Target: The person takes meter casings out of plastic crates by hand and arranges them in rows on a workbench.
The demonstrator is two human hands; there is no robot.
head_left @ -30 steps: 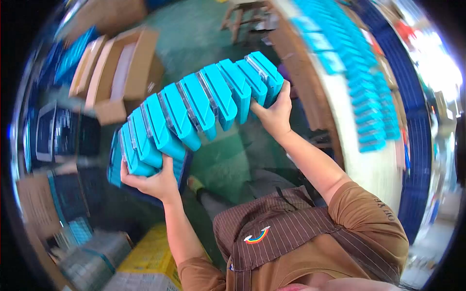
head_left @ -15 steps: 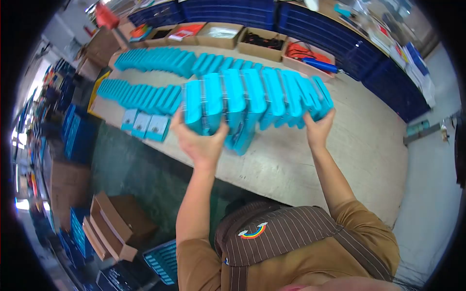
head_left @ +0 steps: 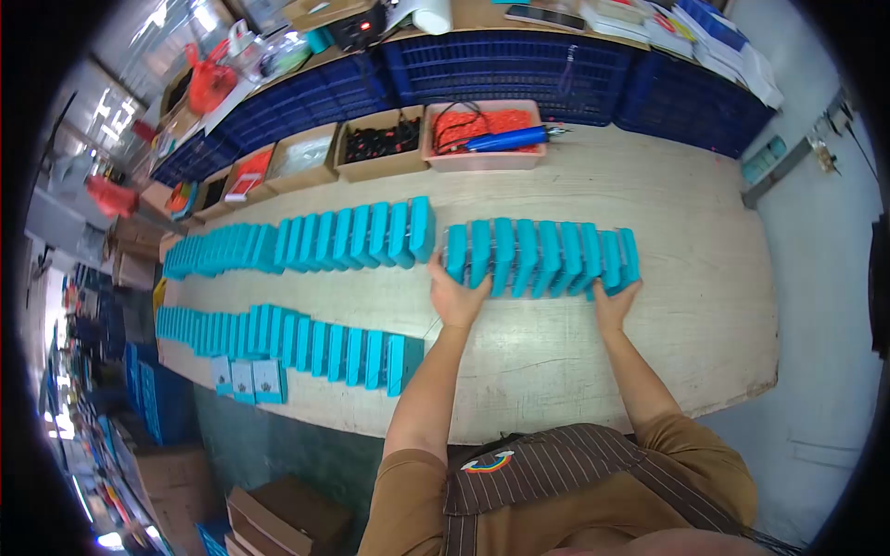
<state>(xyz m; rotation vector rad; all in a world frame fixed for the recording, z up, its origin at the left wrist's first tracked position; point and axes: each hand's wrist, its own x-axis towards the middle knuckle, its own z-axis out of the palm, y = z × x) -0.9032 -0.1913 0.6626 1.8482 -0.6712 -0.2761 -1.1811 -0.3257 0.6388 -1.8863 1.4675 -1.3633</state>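
Observation:
A row of several turquoise cases point(head_left: 545, 258) stands on edge over the light tabletop point(head_left: 686, 343), pressed between my two hands. At the row's left end, my left hand point(head_left: 458, 295) is wrapped round the lower part of the end cases. My right hand point(head_left: 616, 304) grips the right end from below, near its last cases. Just left of the held row, a long back row of similar turquoise cases point(head_left: 343, 239) stands on the table. A second row point(head_left: 320, 347) lies nearer the front edge, with a few white-faced boxes point(head_left: 266, 378) beside it.
Behind the rows are a pink tray point(head_left: 487, 159) with orange items and a blue tool point(head_left: 508, 140), and cardboard boxes point(head_left: 382, 165) of small parts. Dark blue crates point(head_left: 505, 74) line the back. An open carton point(head_left: 269, 524) is on the floor at lower left.
The view has turned from the floor area to the table. My hands have carried the held cases from over the floor to the table and lowered them in line with the back row.

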